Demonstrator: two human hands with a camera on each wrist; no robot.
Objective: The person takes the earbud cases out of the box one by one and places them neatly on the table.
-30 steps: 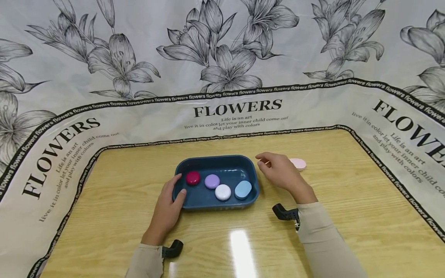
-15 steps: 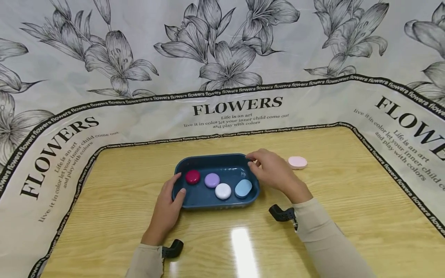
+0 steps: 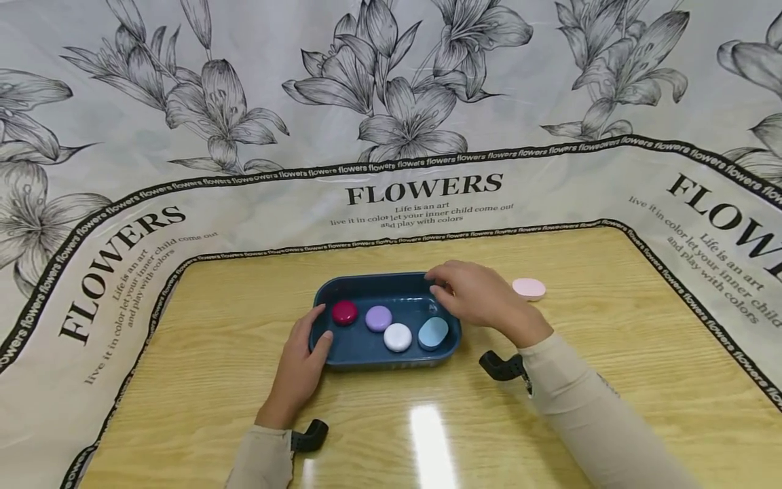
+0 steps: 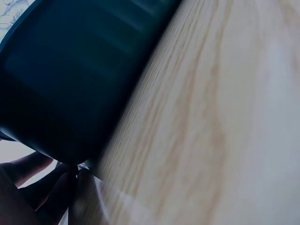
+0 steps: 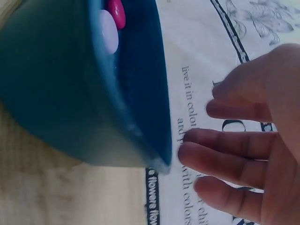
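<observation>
Tray sits on the tabletop, long axis running left to right. The left hand grips its left end, thumb over the rim; the right hand, loose-fingered and empty, is at the far right corner, though I cannot tell whether it touches. The pink piece lies outside, just right of the right hand, clearly nearer that one, also lengthwise left to right. That hand hides the tray's corner; the dark left wrist view obscures how far the left fingers wrap.
</observation>
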